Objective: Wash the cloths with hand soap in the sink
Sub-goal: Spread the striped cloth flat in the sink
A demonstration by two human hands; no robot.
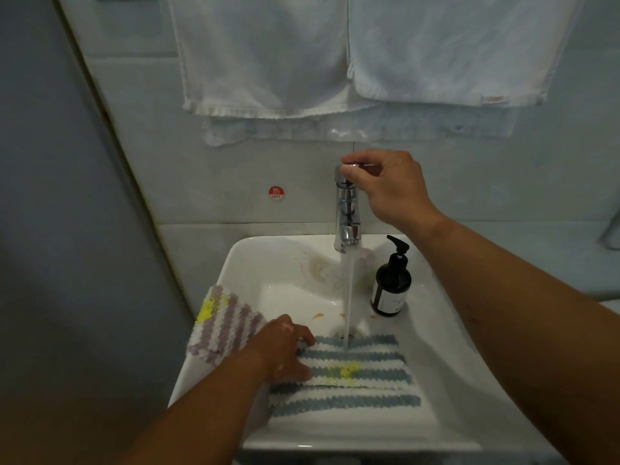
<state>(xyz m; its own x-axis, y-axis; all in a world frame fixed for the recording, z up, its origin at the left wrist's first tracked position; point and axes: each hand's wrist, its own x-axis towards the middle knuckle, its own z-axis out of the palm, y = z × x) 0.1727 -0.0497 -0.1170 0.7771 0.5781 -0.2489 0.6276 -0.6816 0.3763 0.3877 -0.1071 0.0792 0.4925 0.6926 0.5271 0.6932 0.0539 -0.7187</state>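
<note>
Wetting underway: right hand (392, 186) pinches the tap (347, 209) at twelve, left hand (285, 350) grips the blue cloth (362, 387); soap bottle (391, 290) at two likely next.

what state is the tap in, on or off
On: water streams from the faucet onto the blue striped cloth in the sink; the right hand holds its handle.

Wall stuff behind the basin, bkgd only.
2 white towels hang side by side up top, left towel (261, 55) & right towel (453, 48), edges meeting; round red "HOT" sticker (276, 193) on pale tile wall (201, 182) below; grey panel (50, 162) far left.
</note>
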